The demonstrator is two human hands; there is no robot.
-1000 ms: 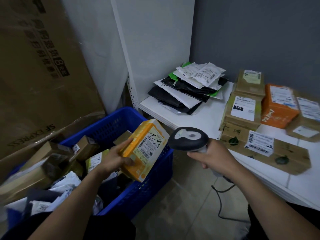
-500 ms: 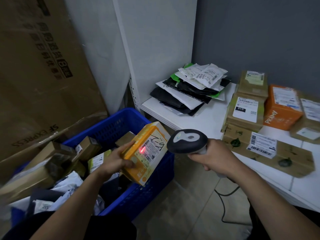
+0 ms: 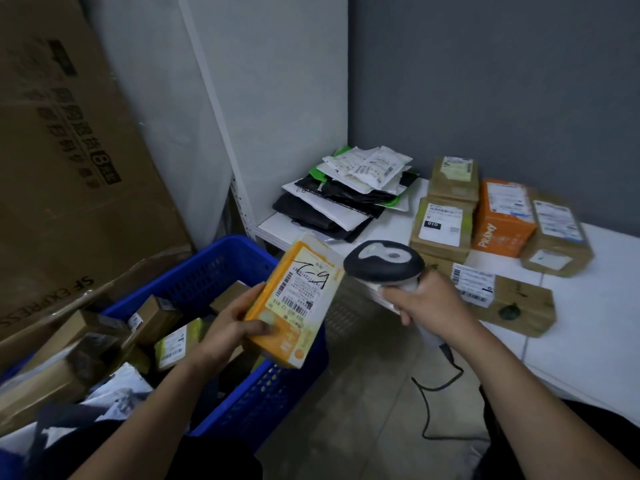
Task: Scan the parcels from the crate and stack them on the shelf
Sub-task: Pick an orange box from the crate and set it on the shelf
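Head view: left hand [image 3: 225, 332] grips yellow parcel [image 3: 296, 299]; right hand [image 3: 427, 303] grips scanner [image 3: 384, 261].

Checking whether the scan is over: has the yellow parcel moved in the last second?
Yes. The yellow parcel, in the left hand, has risen slightly; its top now overlaps the shelf edge.

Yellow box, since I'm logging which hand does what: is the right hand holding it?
No, the left hand grips the yellow box while the right hand holds the scanner.

Big printed carton [image 3: 69, 161] leans at left; grey wall [image 3: 485, 81] behind.
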